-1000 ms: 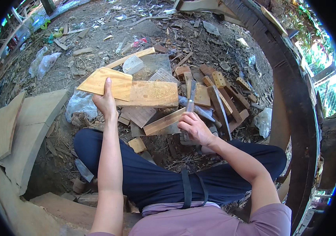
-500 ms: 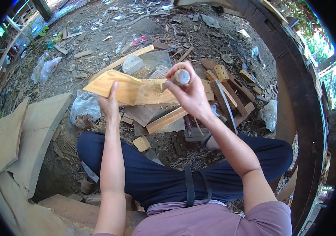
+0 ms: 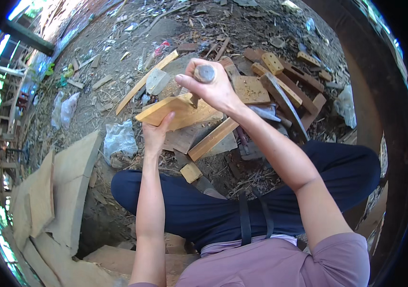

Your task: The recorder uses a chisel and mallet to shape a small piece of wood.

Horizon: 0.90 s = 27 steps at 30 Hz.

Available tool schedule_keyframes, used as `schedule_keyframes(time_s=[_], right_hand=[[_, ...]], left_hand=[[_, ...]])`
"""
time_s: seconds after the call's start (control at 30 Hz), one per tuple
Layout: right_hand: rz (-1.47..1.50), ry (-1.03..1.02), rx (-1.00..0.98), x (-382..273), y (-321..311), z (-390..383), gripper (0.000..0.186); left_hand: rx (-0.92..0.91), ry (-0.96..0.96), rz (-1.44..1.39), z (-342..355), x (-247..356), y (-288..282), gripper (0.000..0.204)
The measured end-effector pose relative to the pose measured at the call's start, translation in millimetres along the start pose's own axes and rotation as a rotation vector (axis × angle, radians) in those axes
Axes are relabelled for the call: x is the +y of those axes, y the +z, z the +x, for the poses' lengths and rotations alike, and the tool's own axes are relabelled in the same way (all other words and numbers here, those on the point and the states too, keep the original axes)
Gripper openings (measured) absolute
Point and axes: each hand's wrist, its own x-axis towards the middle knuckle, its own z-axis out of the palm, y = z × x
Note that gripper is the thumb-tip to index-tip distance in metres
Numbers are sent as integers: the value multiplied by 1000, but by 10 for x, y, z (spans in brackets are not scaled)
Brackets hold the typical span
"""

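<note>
My left hand (image 3: 155, 136) grips a pale yellow board (image 3: 165, 107) from the near side, thumb on its face, and holds it tilted over the pieces of wood. My right hand (image 3: 217, 88) is closed round the upright handle (image 3: 204, 72) of a metal-bladed cutting tool, its round end uppermost. The blade (image 3: 194, 101) points down at the right part of the yellow board, partly hidden by my hand. Whether it is cutting into the wood or only touching it, I cannot tell.
Scattered offcuts, including a square board (image 3: 251, 90) and a narrow strip (image 3: 212, 138), lie around my hands on littered dirt (image 3: 118, 62). Large pale curved boards (image 3: 70, 186) stand at left. A dark beam (image 3: 383, 143) curves along the right. Plastic bags (image 3: 120, 138) lie nearby.
The yellow board has moved right and tipped more edge-on. My right hand has risen and turned the tool from blade-up to upright, blade down at the board. The view has shifted slightly.
</note>
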Motion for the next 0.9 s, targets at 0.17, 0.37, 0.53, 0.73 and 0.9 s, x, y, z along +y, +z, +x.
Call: schedule_keyframes(time_s=[0.17, 0.37, 0.53, 0.73, 0.9], right_hand=[[52, -37, 31, 89, -100, 14, 16], [-3, -64, 50, 97, -209, -3, 12], [-128, -170, -23, 62, -166, 37, 19], [0, -275, 66, -606, -181, 284, 20], [53, -362, 63, -614, 88, 488, 19]], left_hand=[[30, -34, -51, 71, 257, -165, 28], [-241, 85, 488, 257, 804, -267, 31], [-375, 18, 570, 400, 884, -278, 26], [-266, -22, 400, 200, 681, -502, 26], [-313, -66, 431, 267, 670, -385, 26]])
